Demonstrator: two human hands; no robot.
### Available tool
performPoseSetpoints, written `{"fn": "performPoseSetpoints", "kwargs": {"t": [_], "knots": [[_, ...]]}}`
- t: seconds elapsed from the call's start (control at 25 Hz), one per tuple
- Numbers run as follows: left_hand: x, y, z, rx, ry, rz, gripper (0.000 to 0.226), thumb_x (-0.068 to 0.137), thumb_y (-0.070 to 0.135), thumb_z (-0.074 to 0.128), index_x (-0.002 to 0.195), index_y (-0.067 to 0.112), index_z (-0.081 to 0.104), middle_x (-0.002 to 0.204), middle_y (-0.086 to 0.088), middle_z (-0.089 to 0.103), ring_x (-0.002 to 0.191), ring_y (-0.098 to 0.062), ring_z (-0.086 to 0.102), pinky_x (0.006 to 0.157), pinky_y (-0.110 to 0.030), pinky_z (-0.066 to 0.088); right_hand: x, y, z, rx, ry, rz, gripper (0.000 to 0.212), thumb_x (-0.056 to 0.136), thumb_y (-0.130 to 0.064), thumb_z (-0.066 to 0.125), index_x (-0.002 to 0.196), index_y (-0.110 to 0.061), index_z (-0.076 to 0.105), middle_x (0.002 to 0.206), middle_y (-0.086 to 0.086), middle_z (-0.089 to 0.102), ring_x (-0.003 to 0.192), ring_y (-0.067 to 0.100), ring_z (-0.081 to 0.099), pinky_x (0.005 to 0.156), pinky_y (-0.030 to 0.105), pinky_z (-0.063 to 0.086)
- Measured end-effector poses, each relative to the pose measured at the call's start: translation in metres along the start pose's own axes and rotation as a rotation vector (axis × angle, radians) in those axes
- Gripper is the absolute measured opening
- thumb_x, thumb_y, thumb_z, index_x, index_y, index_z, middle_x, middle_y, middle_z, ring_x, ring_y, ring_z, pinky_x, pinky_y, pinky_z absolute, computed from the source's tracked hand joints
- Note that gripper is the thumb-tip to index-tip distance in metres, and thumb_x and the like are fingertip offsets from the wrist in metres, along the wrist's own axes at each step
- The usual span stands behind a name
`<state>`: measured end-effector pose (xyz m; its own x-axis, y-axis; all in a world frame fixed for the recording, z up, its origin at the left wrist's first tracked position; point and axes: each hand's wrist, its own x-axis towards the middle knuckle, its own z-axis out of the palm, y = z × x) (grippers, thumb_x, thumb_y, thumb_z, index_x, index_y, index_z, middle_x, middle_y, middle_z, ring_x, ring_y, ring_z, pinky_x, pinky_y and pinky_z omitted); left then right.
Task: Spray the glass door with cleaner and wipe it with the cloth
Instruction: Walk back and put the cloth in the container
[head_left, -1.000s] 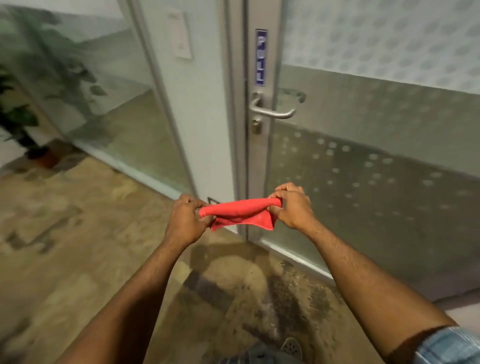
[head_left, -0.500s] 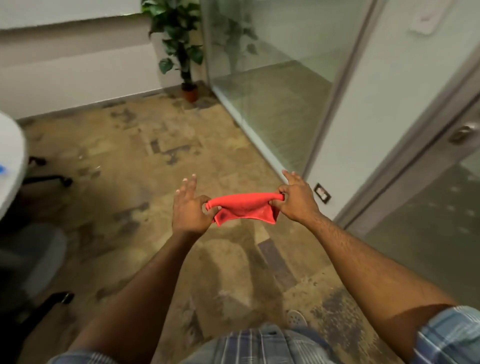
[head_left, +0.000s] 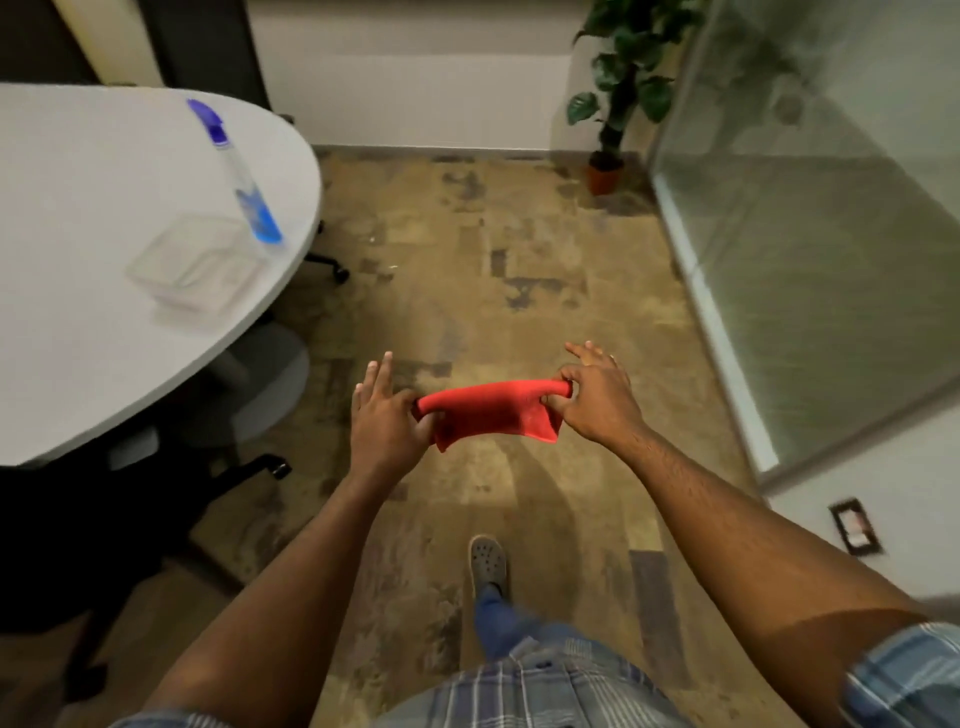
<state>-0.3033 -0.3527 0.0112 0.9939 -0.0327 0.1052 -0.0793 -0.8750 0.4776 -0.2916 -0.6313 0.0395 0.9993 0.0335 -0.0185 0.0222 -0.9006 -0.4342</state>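
Note:
A folded red cloth (head_left: 491, 413) hangs stretched between my two hands above the floor. My left hand (head_left: 384, 421) pinches its left end with thumb and forefinger, the other fingers straight. My right hand (head_left: 592, 397) pinches the right end the same way. A clear spray bottle (head_left: 244, 179) with blue liquid and a purple trigger head stands on the white table (head_left: 78, 338) at the left. A glass wall panel (head_left: 810, 244) runs along the right; the glass door itself is out of view.
A clear plastic container (head_left: 200, 265) sits on the table beside the bottle. Office chairs (head_left: 249, 395) stand under the table edge. A potted plant (head_left: 618, 93) fills the far corner by the glass. A wall outlet (head_left: 854, 525) is low at the right.
The view has swung left, away from the door with its handle, toward the table and the spray bottle. Both hands still hold the red cloth; their free fingers have straightened.

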Motion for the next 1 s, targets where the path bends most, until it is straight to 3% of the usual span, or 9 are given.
{"fn": "performPoseSetpoints", "kwargs": {"t": [0.24,0.36,0.44,0.48,0.52,0.6,0.72,0.84,1.0], "knots": [[0.089,-0.079,-0.04,-0.072,-0.056,-0.263,0.022,0.085,0.026,0.071,0.097,0.008,0.073,0.163,-0.016,0.026,0.152,-0.032,0.019,0.121,-0.042,0.022,0.146,-0.078,0.041,0.06,-0.158,-0.175,0.027,0.08,-0.03,0.071,0.106,-0.021,0.073,0.147,0.007,0.049,0.142,0.027,0.032,0.117,0.041,0.021],[0.122,-0.109,-0.068,-0.143,0.045,-0.421,0.02,0.082,0.023,0.074,0.092,0.006,0.072,0.156,-0.016,0.04,0.149,-0.03,0.028,0.117,-0.038,0.027,0.204,-0.124,0.056,0.079,-0.22,-0.242,0.028,0.08,-0.031,0.071,0.107,-0.023,0.072,0.142,0.005,0.054,0.138,0.026,0.039,0.115,0.041,0.026],[0.135,-0.128,-0.086,-0.214,0.137,-0.555,0.016,0.081,0.023,0.075,0.088,0.009,0.072,0.131,-0.014,0.065,0.134,-0.028,0.05,0.105,-0.028,0.035,0.233,-0.156,0.066,0.115,-0.25,-0.298,0.022,0.078,-0.031,0.073,0.099,-0.023,0.074,0.127,0.005,0.065,0.125,0.025,0.052,0.107,0.04,0.035],[0.141,-0.138,-0.094,-0.248,0.171,-0.622,0.013,0.081,0.026,0.075,0.086,0.015,0.07,0.111,-0.01,0.073,0.118,-0.028,0.063,0.096,-0.027,0.042,0.244,-0.171,0.071,0.141,-0.265,-0.316,0.016,0.077,-0.031,0.073,0.091,-0.024,0.074,0.113,0.004,0.071,0.113,0.025,0.06,0.099,0.039,0.041],[0.147,-0.148,-0.103,-0.282,0.194,-0.675,0.011,0.081,0.029,0.074,0.083,0.021,0.067,0.094,-0.006,0.075,0.1,-0.027,0.069,0.088,-0.03,0.05,0.255,-0.187,0.076,0.172,-0.29,-0.315,0.009,0.077,-0.031,0.074,0.084,-0.026,0.073,0.1,0.002,0.074,0.101,0.024,0.064,0.09,0.036,0.045],[0.16,-0.168,-0.119,-0.315,0.233,-0.739,0.015,0.082,0.033,0.073,0.083,0.022,0.062,0.083,-0.003,0.071,0.082,-0.025,0.07,0.08,-0.038,0.056,0.275,-0.217,0.088,0.222,-0.352,-0.293,0.006,0.078,-0.032,0.073,0.078,-0.031,0.067,0.085,-0.002,0.073,0.086,0.02,0.066,0.073,0.029,0.045],[0.182,-0.207,-0.143,-0.259,0.313,-0.762,0.027,0.084,0.04,0.071,0.1,0.019,0.064,0.087,0.001,0.067,0.079,-0.019,0.064,0.071,-0.032,0.049,0.307,-0.266,0.11,0.251,-0.404,-0.311,0.007,0.079,-0.033,0.072,0.084,-0.03,0.069,0.08,-0.006,0.07,0.078,0.015,0.063,0.066,0.022,0.036],[0.216,-0.255,-0.17,-0.263,0.396,-0.768,0.034,0.083,0.041,0.073,0.106,0.021,0.058,0.08,0.008,0.061,0.074,-0.015,0.061,0.064,-0.027,0.045,0.342,-0.319,0.133,0.263,-0.39,-0.337,0.018,0.08,-0.037,0.073,0.094,-0.025,0.072,0.081,-0.006,0.07,0.075,0.012,0.061,0.065,0.022,0.036],[0.275,-0.326,-0.204,-0.206,0.389,-0.78,0.039,0.083,0.04,0.074,0.107,0.02,0.051,0.084,0.002,0.062,0.085,-0.028,0.064,0.074,-0.036,0.053,0.381,-0.389,0.167,0.296,-0.364,-0.274,0.03,0.08,-0.043,0.074,0.103,-0.027,0.063,0.08,-0.011,0.061,0.076,0.009,0.06,0.068,0.026,0.048]]}}
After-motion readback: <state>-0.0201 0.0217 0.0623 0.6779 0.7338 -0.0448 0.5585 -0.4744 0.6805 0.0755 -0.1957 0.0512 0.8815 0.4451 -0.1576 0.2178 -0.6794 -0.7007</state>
